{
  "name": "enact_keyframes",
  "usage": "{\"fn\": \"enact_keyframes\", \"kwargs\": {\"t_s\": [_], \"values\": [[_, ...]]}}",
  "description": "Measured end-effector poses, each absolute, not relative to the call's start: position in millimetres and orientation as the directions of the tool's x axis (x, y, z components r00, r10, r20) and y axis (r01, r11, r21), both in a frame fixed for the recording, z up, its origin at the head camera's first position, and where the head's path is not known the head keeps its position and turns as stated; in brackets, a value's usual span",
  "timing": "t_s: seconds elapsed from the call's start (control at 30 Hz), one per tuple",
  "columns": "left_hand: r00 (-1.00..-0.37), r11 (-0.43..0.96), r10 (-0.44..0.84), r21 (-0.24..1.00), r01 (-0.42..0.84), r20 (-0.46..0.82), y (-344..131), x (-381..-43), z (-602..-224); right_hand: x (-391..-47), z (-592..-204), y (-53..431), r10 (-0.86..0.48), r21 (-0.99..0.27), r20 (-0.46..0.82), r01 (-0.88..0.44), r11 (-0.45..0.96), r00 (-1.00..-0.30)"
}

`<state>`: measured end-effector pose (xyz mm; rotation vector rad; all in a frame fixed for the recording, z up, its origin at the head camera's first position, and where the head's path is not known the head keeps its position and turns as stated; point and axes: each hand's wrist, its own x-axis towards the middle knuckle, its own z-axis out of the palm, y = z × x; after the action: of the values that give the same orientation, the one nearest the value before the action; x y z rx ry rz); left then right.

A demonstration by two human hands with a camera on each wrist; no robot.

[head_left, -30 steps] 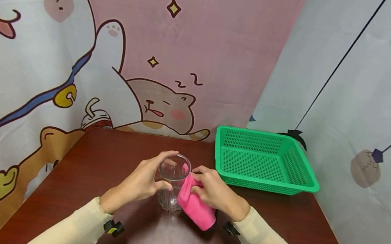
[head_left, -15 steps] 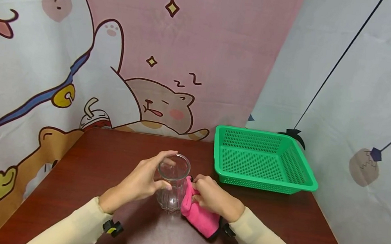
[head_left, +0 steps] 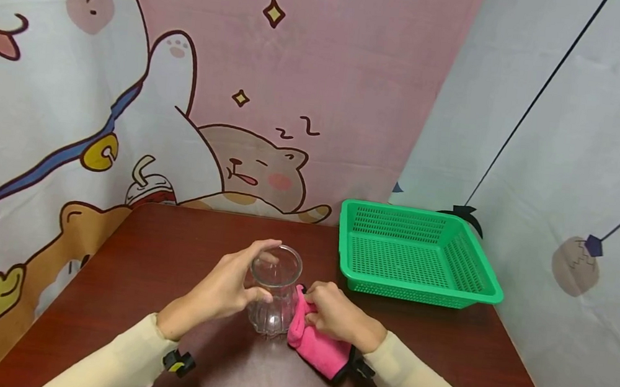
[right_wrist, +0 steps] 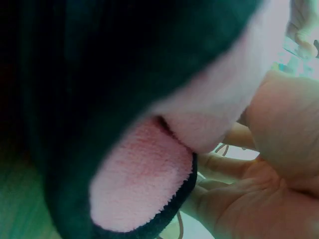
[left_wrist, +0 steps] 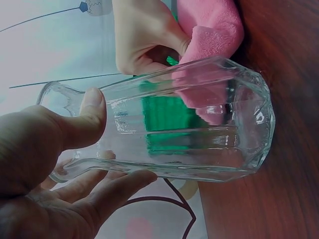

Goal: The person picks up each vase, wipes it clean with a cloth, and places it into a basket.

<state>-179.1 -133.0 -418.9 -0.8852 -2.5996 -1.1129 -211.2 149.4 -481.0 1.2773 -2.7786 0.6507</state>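
Observation:
A clear glass vase (head_left: 272,308) with a flared rim and ribbed sides stands upright on the table. My left hand (head_left: 231,282) holds it round the neck, thumb on the near side and fingers on the far side, as the left wrist view shows through the glass (left_wrist: 199,134). In my right hand (head_left: 335,311) is a bunched pink cloth (head_left: 323,350) with a dark edge. The cloth (left_wrist: 212,45) lies against the vase's right side, low on its body. Up close in the right wrist view, the cloth (right_wrist: 144,179) covers much of the fingers.
A green perforated plastic basket (head_left: 404,259) sits at the back right of the dark red wooden table (head_left: 170,248). Behind the table hangs a printed cartoon curtain (head_left: 332,83), and a pale one (head_left: 561,149) runs along the right.
My right hand has moved down and slightly to the right with the cloth, from near the vase's rim to its lower side. My left hand and the vase have stayed in place.

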Motion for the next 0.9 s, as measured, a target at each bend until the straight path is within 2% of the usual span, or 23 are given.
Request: {"fn": "enact_keyframes", "kwargs": {"t_s": [0.23,0.6,0.9], "values": [[-0.814,0.533,0.448,0.621,0.574,0.369,-133,-178,-420,-211,-484,153,-0.681,-0.513,0.172,-0.655,0.555,-0.712],[-0.808,0.533,0.445,0.610,0.586,0.388,-132,-179,-419,-207,-474,153,-0.578,-0.593,0.240,-0.589,0.549,-0.780],[-0.802,0.525,0.451,0.610,0.594,0.392,-133,-180,-420,-207,-457,151,-0.530,-0.629,0.297,-0.580,0.517,-0.794]]}}
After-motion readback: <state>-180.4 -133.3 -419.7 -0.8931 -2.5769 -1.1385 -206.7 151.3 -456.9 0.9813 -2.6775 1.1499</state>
